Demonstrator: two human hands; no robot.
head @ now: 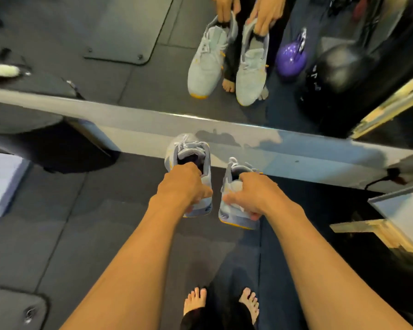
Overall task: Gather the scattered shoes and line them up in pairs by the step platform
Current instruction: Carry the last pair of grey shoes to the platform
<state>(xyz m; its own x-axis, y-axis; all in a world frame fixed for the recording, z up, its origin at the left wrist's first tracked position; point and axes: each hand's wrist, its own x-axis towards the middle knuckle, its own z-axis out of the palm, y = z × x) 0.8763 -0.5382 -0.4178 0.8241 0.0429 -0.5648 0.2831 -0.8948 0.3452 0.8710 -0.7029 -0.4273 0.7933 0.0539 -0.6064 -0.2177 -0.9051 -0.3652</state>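
Left hand (184,184): fingers hooked into the heel opening of a light grey lace-up sports shoe with a yellow-edged sole (188,151), thumb outside on the heel. The hand grips this left shoe firmly.

Right hand (250,196): fingers curled over the heel collar of the matching second grey shoe (231,213), thumb laid across its outer side. The hand holds this right shoe.

Position of the shoes:
- Both shoes hang side by side, close together but apart, heels toward the person and toes pointing away and down.
- The left shoe sits slightly further forward; its toe overlaps the pale grey band (320,148) running along the foot of a wall mirror (153,79).
- Whether the toes touch the floor cannot be determined.

Surroundings:
- The floor is covered with dark grey rubber mats (57,234).
- The person's two bare feet (194,303) stand on the mat behind the shoes.
- The mirror reflects both hands and both shoes, and also shows a glossy purple kettlebell (291,58) beside a large black ball (339,67).
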